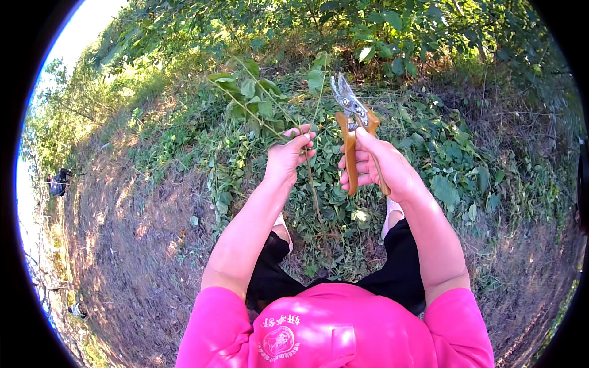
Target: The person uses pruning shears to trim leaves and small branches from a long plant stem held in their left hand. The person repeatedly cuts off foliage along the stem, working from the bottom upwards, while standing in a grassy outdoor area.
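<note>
My left hand (293, 149) pinches a thin forked branch (257, 102) between thumb and fingers; its leafy twigs spread up and away, and its bare brown stem hangs below the hand. To the right, my right hand (378, 161) holds a pair of pruning shears (352, 110) with orange-brown handles, a spring and metal blades. The blades point upward and stand apart, with nothing seen between them. Cut leaves and stems (331, 198) lie on the ground beneath both hands, between my feet.
Green bushes (391, 27) stand ahead. More leafy cuttings (451, 156) lie to the right. Dry grass (138, 248) covers the ground at the left. A dark object (59, 182) is at the far left. My light-coloured shoes (392, 216) flank the leaves.
</note>
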Tool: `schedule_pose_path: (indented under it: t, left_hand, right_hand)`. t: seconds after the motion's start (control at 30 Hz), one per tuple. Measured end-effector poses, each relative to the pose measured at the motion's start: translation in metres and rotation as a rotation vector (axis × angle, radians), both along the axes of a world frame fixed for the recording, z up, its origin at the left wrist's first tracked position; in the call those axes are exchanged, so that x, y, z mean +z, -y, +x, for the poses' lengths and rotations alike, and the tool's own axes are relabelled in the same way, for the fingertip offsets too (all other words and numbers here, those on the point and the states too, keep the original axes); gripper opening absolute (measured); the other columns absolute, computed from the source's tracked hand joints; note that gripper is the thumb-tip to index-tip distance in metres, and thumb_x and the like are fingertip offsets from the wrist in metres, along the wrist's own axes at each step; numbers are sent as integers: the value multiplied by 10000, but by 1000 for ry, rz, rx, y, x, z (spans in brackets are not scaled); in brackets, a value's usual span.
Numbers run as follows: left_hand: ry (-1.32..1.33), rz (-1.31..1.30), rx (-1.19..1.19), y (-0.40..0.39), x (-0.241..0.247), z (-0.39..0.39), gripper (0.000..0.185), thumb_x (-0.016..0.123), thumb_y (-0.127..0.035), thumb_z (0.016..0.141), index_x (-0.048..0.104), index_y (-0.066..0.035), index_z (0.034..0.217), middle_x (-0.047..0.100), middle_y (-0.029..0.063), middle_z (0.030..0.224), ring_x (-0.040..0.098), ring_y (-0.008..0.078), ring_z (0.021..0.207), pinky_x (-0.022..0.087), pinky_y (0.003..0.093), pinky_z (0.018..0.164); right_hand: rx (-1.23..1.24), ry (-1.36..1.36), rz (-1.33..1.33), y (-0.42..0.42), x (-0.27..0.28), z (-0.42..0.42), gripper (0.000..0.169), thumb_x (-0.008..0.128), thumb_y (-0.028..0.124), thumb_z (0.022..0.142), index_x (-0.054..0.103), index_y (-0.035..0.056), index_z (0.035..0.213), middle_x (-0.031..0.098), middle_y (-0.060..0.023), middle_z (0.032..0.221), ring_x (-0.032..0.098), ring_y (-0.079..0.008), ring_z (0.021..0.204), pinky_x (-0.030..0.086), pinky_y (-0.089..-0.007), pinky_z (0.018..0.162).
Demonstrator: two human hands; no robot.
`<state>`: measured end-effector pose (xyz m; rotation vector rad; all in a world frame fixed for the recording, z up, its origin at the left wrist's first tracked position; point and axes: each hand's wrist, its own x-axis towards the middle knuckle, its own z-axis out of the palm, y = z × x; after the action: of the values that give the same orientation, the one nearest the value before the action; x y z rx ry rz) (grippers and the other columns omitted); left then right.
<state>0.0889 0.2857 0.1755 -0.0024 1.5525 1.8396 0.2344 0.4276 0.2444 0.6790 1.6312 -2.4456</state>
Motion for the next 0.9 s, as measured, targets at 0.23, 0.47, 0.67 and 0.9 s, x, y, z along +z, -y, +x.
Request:
schedule_pose_path:
  t: [0.23, 0.47, 0.67, 0.9]
  left_hand:
    - [-59, -73, -11, -2, -23, 15, 276, 603, -67, 825, 587, -24, 1097, 628, 47, 974, 580, 93, 815, 513, 240, 695]
    - [-350, -98, 22, -10, -43, 24, 189, 548, -29, 829, 620, 15, 998, 636, 50, 988, 578, 72, 806, 460, 190, 653]
    - [-375, -99, 56, -15, -48, 31, 165, 555, -36, 836, 617, 18, 980, 637, 52, 983, 580, 72, 760, 469, 192, 642]
    - [-292, -143, -59, -16, -39, 36, 175, 556, -72, 859, 599, 3, 1011, 625, 39, 954, 566, 69, 735, 488, 213, 636]
  right_hand:
    - [-45, 143, -136, -1, -29, -11, 629, 395, 549, 899, 499, -57, 1029, 585, -171, 893, 641, -253, 726, 564, -378, 624]
    - [-108, 166, -211, -4, -36, -14, 653, 414, 561, 889, 447, -57, 1098, 566, -175, 906, 635, -286, 763, 559, -439, 651]
    - [-172, 139, -380, -7, -37, -7, 642, 396, 539, 901, 430, -59, 1130, 557, -209, 949, 624, -329, 818, 543, -473, 701]
    - [-208, 149, -262, -20, -34, -3, 664, 392, 547, 898, 415, -64, 1158, 562, -194, 961, 629, -297, 807, 541, -436, 691]
